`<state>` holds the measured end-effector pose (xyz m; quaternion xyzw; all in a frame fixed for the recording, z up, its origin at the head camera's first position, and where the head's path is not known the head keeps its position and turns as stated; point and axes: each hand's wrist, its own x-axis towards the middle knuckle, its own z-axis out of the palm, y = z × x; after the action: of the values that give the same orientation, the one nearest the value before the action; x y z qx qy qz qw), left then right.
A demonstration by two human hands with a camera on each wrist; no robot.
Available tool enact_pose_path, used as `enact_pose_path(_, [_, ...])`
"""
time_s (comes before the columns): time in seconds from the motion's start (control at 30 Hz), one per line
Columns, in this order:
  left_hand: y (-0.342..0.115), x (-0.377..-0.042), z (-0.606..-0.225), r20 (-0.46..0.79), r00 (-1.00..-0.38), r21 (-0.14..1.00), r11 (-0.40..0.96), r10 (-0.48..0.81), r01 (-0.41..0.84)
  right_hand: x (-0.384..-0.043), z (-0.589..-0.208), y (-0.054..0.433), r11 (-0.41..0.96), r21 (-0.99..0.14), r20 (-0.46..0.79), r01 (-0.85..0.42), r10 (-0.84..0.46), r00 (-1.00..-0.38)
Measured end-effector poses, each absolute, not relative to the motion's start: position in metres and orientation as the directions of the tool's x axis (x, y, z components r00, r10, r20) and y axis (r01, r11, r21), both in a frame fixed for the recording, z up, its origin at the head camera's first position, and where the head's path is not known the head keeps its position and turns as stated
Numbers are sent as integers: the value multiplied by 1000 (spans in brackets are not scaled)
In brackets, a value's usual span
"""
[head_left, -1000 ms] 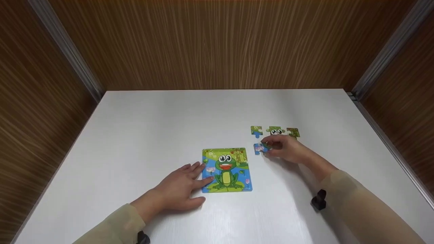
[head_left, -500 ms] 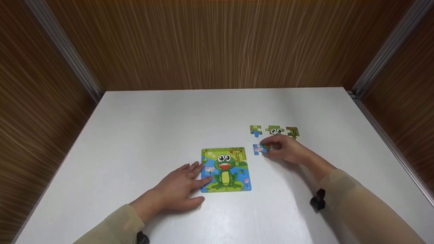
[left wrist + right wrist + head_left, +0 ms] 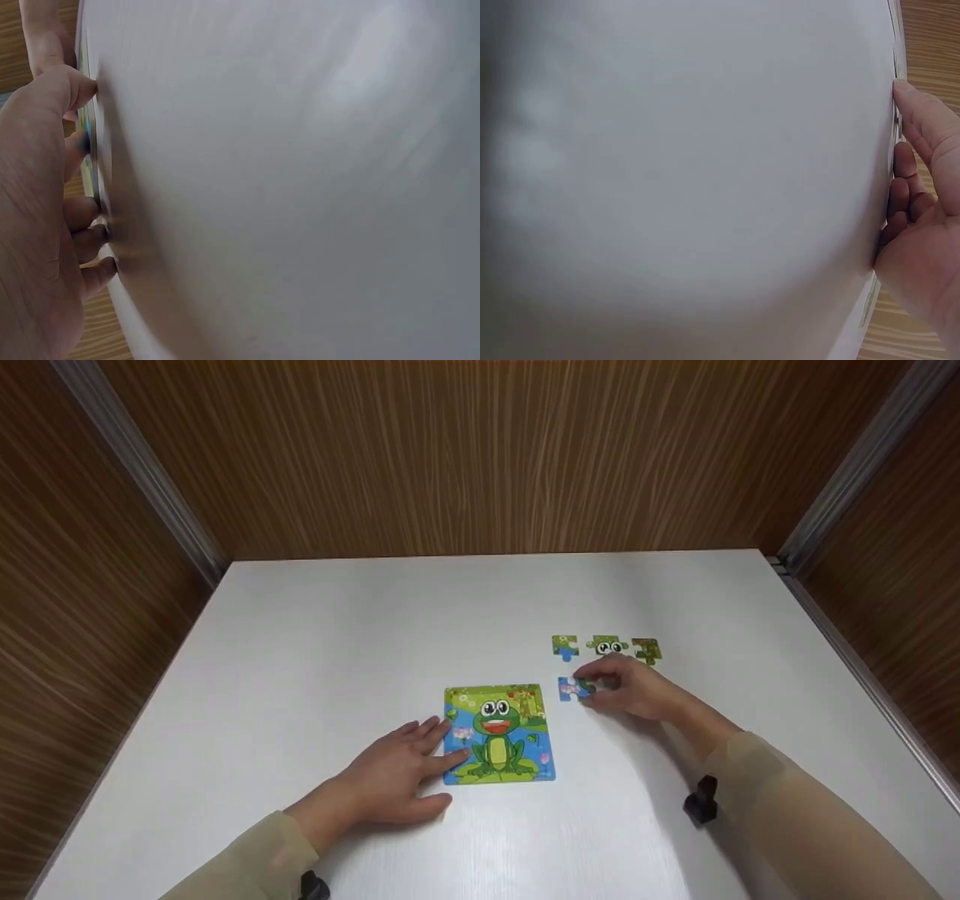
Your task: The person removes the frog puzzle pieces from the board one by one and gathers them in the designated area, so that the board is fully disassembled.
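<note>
1. one blue puzzle piece (image 3: 568, 688), pink-flowered, green at its right, lies on the worktop (image 3: 337, 630).
2. right hand (image 3: 636, 688) pinches it; left hand (image 3: 394, 776), fingers spread, touches one frog board (image 3: 498, 751).
3. three loose pieces (image 3: 565, 646) show beyond.

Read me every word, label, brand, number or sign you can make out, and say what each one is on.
No readable text anywhere.
Frog puzzle board: a faint mark at its near right corner may be print, too small to read.
Loose puzzle pieces: no lettering I can make out.
</note>
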<state>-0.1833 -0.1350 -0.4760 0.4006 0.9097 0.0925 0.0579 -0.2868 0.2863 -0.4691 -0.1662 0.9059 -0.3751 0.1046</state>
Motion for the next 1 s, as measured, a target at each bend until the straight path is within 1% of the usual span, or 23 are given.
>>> enact_pose_path(0.23, [-136,-183,-475,-22,-673,223,660,739,717,-288,-469,285,661,-707,-43,-253,-398,-917])
enact_pose_path(0.47, [-136,-183,-476,-10,-664,223,649,748,728,-288,-468,285,663,-705,-45,-251,-396,-917])
enact_pose_path(0.77, [-136,-183,-478,0,-668,234,649,745,724,-288,-471,286,633,-712,5,-304,-429,-903])
enact_pose_path(1.0, [-135,-184,-478,-12,-675,235,658,738,715,-288,-472,284,644,-708,-1,-289,-411,-912])
